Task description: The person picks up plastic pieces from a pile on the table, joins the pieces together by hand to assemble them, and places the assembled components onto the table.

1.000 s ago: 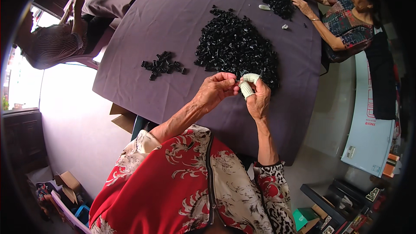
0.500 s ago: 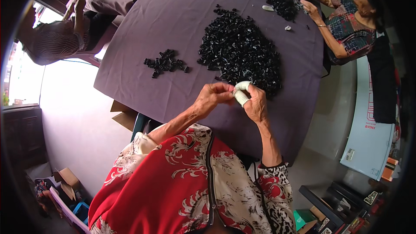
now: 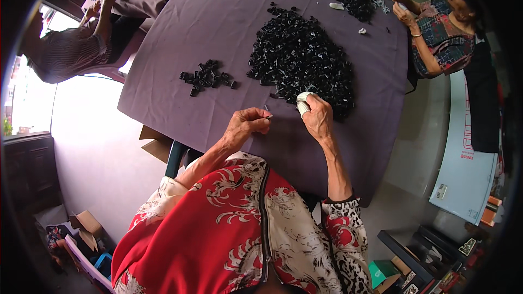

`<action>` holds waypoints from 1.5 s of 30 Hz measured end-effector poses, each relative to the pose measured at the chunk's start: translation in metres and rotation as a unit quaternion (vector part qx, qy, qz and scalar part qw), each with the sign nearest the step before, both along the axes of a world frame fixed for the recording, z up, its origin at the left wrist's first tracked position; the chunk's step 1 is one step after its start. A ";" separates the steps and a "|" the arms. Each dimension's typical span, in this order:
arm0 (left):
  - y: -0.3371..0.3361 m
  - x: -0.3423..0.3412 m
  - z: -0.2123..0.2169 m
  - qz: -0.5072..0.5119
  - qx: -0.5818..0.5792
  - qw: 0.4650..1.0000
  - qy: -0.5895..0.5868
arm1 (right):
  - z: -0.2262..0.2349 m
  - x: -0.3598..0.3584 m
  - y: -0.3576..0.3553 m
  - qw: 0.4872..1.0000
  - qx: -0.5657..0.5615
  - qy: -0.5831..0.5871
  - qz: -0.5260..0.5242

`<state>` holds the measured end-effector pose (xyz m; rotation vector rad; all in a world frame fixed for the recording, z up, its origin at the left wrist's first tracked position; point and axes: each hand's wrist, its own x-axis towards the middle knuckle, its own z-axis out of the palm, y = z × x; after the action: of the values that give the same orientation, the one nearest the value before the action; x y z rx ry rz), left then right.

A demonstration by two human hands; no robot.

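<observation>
Head view: desk under purple cloth. Big heap of black parts at its middle, small pile left of heap. Right hand, finger wrapped in white, at heap's near edge, curled; grip unclear. Left hand left of it, pinching small dark part. Risk: tiny part slipping from pinch, lost near desk edge.

A home workshop: cloth-covered table, heaped black parts, cardboard boxes, seated co-workers.
</observation>
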<state>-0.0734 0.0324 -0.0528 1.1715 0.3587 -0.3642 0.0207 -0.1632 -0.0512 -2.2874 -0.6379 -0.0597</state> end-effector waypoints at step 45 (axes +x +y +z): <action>-0.011 0.041 0.018 0.029 -0.035 0.998 -0.049 | 0.015 0.012 0.002 0.856 0.336 0.392 0.033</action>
<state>-0.0327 0.0209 -0.0345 1.1033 0.2927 -0.2654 0.0331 -0.1611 -0.0363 -1.4144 -0.1941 0.5720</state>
